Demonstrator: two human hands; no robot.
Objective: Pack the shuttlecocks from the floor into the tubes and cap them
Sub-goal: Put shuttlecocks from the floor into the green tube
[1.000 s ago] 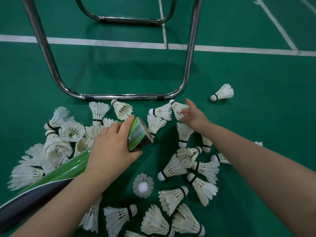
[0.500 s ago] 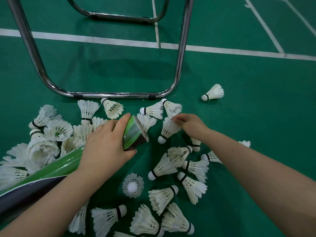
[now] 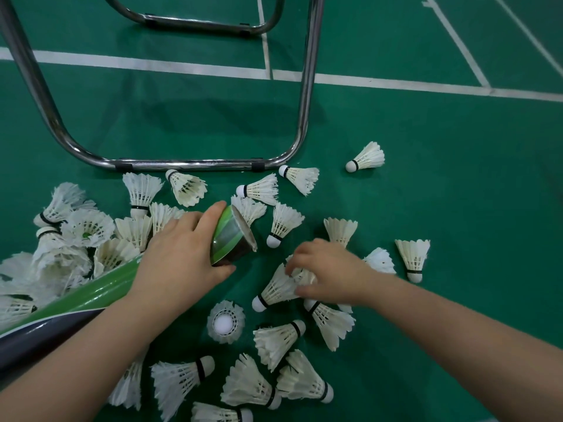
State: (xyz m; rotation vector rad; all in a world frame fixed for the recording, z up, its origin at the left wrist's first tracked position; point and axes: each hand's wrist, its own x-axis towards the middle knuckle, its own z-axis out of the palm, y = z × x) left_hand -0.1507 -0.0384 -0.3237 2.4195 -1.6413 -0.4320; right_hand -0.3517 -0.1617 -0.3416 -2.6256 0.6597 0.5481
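Observation:
My left hand (image 3: 179, 257) grips a green and dark tube (image 3: 100, 293) near its open mouth (image 3: 243, 233), which points right and slightly up. Its lower end runs off the left edge. My right hand (image 3: 332, 271) lies to the right of the mouth, its fingers curled over the feathers of a white shuttlecock (image 3: 275, 290) lying on the floor with its cork toward the left. Several more white shuttlecocks are scattered on the green floor around both hands, with a dense pile (image 3: 70, 239) at the left.
A chrome tubular chair frame (image 3: 195, 164) rests on the floor just beyond the shuttlecocks, with a second bar (image 3: 195, 24) farther back. White court lines (image 3: 396, 83) cross the green floor. One shuttlecock (image 3: 367, 156) lies apart at the right.
My right hand has pulled back from the far shuttlecocks toward me and now closes on one lying nearer the tube mouth. My left hand and the tube have barely shifted.

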